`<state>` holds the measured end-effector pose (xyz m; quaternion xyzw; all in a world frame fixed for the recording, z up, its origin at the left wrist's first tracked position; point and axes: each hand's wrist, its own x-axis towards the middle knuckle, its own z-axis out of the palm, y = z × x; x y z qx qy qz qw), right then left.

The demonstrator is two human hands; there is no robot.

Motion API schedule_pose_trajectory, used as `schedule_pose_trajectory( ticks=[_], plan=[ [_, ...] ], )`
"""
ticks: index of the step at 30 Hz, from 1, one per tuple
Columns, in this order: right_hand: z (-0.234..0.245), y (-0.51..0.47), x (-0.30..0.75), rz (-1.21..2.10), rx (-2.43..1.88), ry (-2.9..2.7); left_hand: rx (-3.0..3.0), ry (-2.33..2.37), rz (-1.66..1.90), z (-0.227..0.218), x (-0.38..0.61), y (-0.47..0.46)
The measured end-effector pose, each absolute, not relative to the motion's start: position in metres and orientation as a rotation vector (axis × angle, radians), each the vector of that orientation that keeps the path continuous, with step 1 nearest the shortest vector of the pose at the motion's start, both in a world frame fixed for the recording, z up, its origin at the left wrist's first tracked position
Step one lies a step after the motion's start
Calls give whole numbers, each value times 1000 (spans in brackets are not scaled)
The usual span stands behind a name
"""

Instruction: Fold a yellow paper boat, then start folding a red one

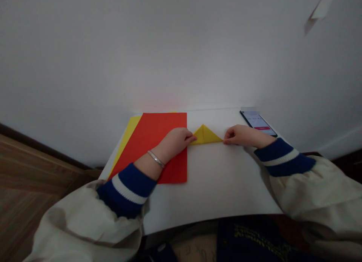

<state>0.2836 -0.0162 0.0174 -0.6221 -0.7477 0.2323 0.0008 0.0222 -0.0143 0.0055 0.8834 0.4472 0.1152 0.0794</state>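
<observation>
A yellow sheet of paper folded into a flat triangle (206, 135) lies on the white table, its peak pointing away from me and a crease running down its middle. My left hand (178, 139) pinches the left corner, which is partly hidden under the fingers. At the opposite end, my right hand (239, 136) has thumb and fingertips closed on the right corner. Under my left wrist, which wears a silver bangle (156, 159), spreads a red sheet of paper (166, 122).
Yellow paper (124, 143) sticks out beneath the red sheet's left side. A lit phone (260, 123) lies at the table's back right, near my right wrist. Behind the white table (215, 186) rises a pale wall (181, 50). Wooden furniture (31, 186) stands at the left.
</observation>
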Motion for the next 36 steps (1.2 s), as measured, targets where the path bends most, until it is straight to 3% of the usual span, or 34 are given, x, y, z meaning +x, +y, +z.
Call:
schedule_pose_trajectory(
  ticks=[9, 22, 36],
  plan=[
    [13, -28, 263, 539, -1383, -2304, 2745, 1210, 388, 11, 37, -10],
    [8, -22, 264, 317, -1551, -2395, 2377, 1541, 238, 19, 34, -13],
    [5, -21, 264, 315, -1528, -2388, 2568, 1664, -43, 28, 35, -20]
  ],
)
